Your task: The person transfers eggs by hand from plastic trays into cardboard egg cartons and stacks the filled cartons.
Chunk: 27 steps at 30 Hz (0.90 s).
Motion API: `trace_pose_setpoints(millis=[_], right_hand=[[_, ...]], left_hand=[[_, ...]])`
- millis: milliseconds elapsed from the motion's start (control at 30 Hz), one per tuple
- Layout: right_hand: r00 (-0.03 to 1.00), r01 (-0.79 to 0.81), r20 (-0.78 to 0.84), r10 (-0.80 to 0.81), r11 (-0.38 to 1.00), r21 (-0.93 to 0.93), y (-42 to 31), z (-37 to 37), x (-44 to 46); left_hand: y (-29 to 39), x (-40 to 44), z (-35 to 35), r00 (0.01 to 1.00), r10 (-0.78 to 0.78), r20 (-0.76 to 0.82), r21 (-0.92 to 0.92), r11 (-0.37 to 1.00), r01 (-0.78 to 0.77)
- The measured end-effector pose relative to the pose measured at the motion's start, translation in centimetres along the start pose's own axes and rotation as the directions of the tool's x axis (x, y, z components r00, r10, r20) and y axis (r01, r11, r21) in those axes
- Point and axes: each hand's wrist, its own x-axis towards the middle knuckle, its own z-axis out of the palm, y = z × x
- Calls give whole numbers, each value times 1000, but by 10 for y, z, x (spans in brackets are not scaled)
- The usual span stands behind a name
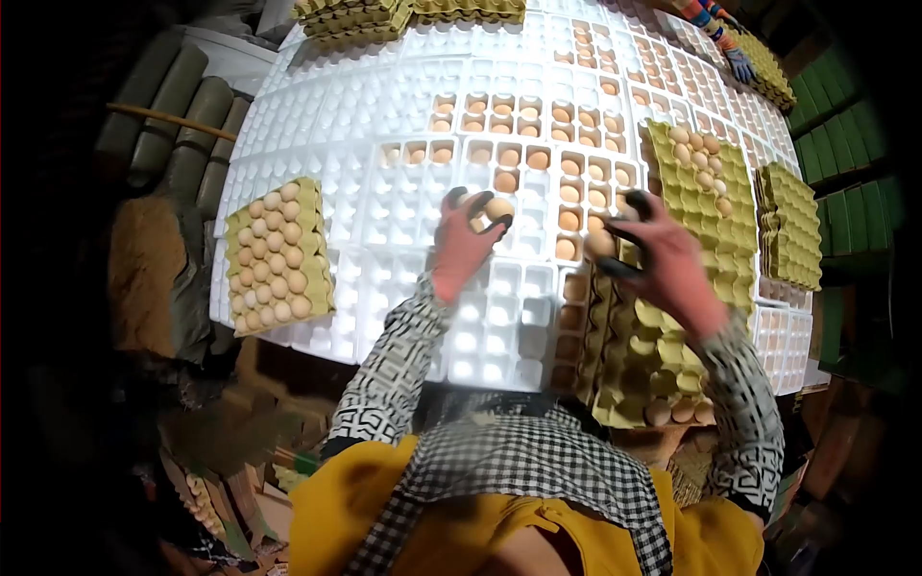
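Clearly, both hands are grasping eggs: the left hand (465, 240) has thumb and fingers curled round an egg (498, 208) just over the white tray (379, 206), though whether its underside already touches a cup cannot be told; the right hand (667, 264), blurred, pinches another egg (600, 244) beside the row of brown eggs (569, 195), near the edge of the pulp tray (740, 240). A second egg may sit in either grip, but the fingers hide too much to say. Each egg should feel light yet stiff, with a thin shell that would likely crack under a hard squeeze or a knock on a cup wall. The smooth, rounded surface could roll or slip, though the gloves (463, 252) probably add some bite. Best hold is round the widest part, with the pads spread and the pressure even, leaving the lower end free to meet a cup. The loaded tray (321, 252) at the left looks soft-walled and may sag under its eggs (276, 237), so it would want support beneath from both sides. Another person's hand (740, 65) is well apart, at the far right.
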Motion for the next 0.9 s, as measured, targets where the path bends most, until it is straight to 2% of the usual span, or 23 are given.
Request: trace_pose_setpoints(millis=[67, 100, 133, 200, 233, 333, 367, 400, 467, 500, 533, 567, 600, 667, 733, 767, 800, 833, 867, 900], right_hand=[[972, 152, 200, -125, 981, -125, 20, 61, 64], [948, 245, 229, -222, 966, -81, 28, 86, 87], [912, 339, 256, -320, 940, -30, 36, 111, 107], [904, 342, 321, -284, 930, -138, 50, 160, 135], [875, 295, 454, -171, 931, -217, 52, 166, 138], [905, 259, 403, -132, 925, -277, 52, 183, 136], [959, 237, 206, -193, 947, -218, 44, 189, 126], [970, 105, 231, -80, 990, -97, 32, 192, 122], [946, 18, 325, 21, 993, -119, 0, 186, 102], [913, 131, 408, -24, 963, -236, 3, 200, 90], [870, 245, 491, -52, 908, -340, 8, 214, 79], [832, 129, 553, 31, 960, -247, -2, 201, 75], [849, 126, 529, 12, 966, -224, 6, 209, 72], [858, 197, 513, -40, 947, -255, -14, 149, 73], [927, 77, 359, -110, 991, 105, -10, 53, 65], [819, -543, 455, 349, 728, 419, -25, -22, 38], [957, -275, 53, 284, 840, 467, 2, -51, 4], [918, -51, -359, 167, 949, 310, 28, -81, -30], [862, -163, -409, 298, 929, 333, 44, -107, -73], [822, -282, -402, 405, 901, 330, 62, -116, -115]], left_hand=[[-20, 26, 14, 991, -54, 122, 177, 984, 32], [-40, 33, 22, 983, -56, 177, 251, 968, 10], [-54, 36, 26, 976, -68, 208, 207, 978, 25], [-55, 41, 12, 955, -11, 297, 78, 997, -12], [-52, 46, 4, 960, 24, 279, -71, 997, -4], [-52, 81, -1, 989, 146, -26, -218, 965, -148], [-57, 95, 5, 976, 198, -95, -201, 956, -213], [-64, 106, 15, 958, 257, -125, -191, 942, -277], [-78, 114, 32, 918, 395, 18, 198, 899, -391], [-87, 112, 39, 920, 337, 199, 337, 858, -387], [-91, 107, 42, 917, 311, 251, 371, 844, -388], [-98, 103, 47, 909, 360, 213, 396, 818, -417], [-103, 103, 50, 893, 412, 184, 413, 792, -450], [-110, 107, 43, 870, 469, 155, 323, 808, -493], [-74, 97, 15, 878, 476, 44, 238, 849, -472], [-51, 85, 4, 885, 465, 32, 150, 873, -464], [-27, 73, -8, 893, 450, 8, 73, 891, -449], [3, 54, -14, 901, 428, 70, -81, 903, -422], [36, 31, -19, 903, 410, 132, -224, 899, -376], [66, 9, -22, 815, 524, 246, -164, 852, -498]])
